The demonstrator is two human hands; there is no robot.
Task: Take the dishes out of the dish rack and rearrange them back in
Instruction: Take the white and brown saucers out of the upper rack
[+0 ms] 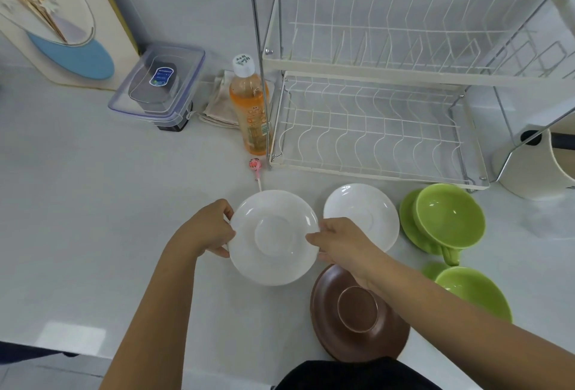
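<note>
My left hand pinches the white saucer's left rim, my right hand its right rim — it sits above the counter, before the empty dish rack — second white saucer just right.

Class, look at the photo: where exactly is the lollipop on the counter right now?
In the head view the lollipop lies on the white counter, just off the dish rack's front-left corner, between the orange drink bottle and the held white saucer.
</note>
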